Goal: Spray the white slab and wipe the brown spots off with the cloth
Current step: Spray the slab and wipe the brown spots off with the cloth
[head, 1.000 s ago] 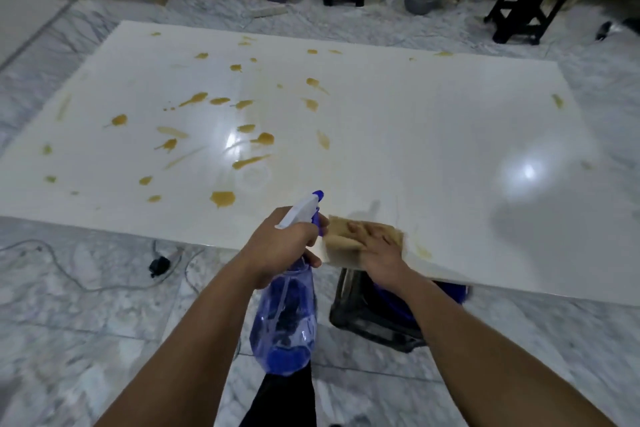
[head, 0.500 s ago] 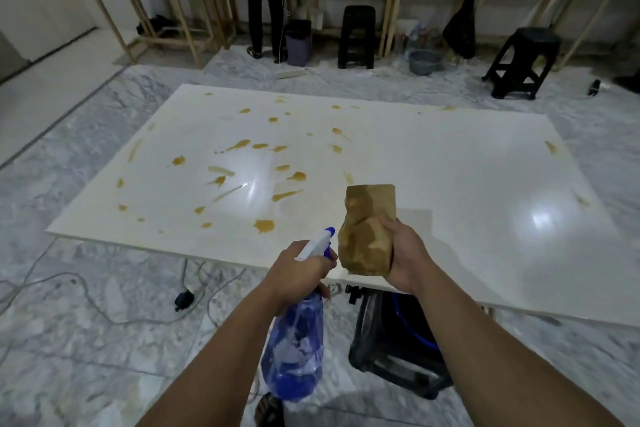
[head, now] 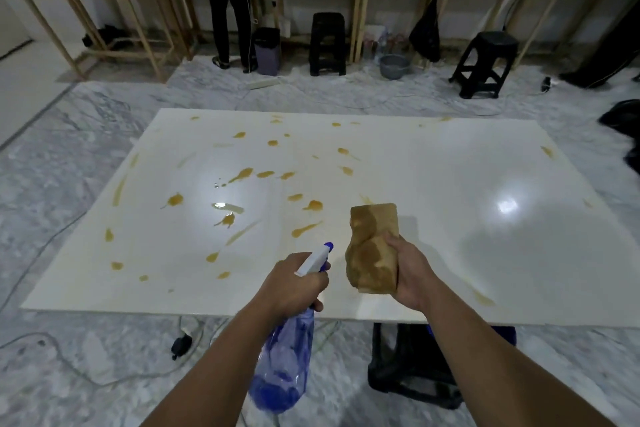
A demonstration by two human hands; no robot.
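Observation:
The large white slab (head: pixel 433 184) lies flat in front of me, raised off the floor. Several brown spots (head: pixel 242 175) dot its left half; the right half is mostly clean and glossy. My left hand (head: pixel 294 288) grips the neck of a blue spray bottle (head: pixel 284 367), nozzle pointing out over the slab's near edge. My right hand (head: pixel 410 274) holds a folded brown-stained cloth (head: pixel 372 248) upright above the near edge, off the surface.
A black stool (head: pixel 412 360) stands under the slab's near edge. Cables and a plug (head: pixel 180 345) lie on the marble floor at left. A person (head: pixel 228 0) stands at wooden tables along the far wall, with black stools (head: pixel 327 43) and a grey basin (head: pixel 394 66).
My right hand has lifted the cloth off the slab's near edge and turned it upright. My view has tilted up, showing the far wall. The spray bottle stays in my left hand.

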